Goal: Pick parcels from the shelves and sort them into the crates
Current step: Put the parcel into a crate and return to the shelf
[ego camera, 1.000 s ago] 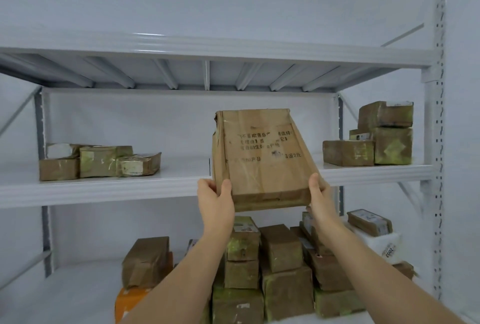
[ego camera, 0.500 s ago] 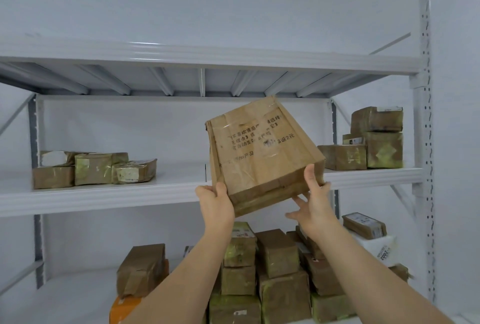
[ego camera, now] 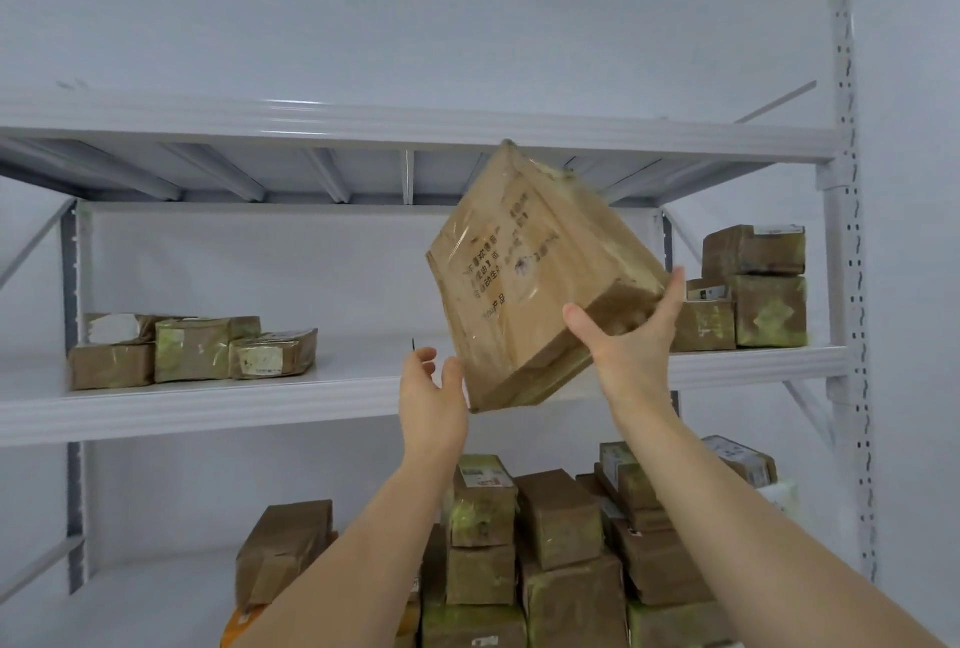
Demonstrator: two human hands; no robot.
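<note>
Head view: white metal shelving (ego camera: 415, 398) against white wall (ego camera: 363, 23).

Bare middle shelf (ego camera: 363, 377) between parcel clusters (ego camera: 192, 348)

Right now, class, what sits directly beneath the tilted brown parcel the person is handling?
Under the tilted parcel the right hand supports its lower face with spread fingers; the left hand touches its lower corner. The middle shelf lies behind it. That underside is mostly hidden.
</note>
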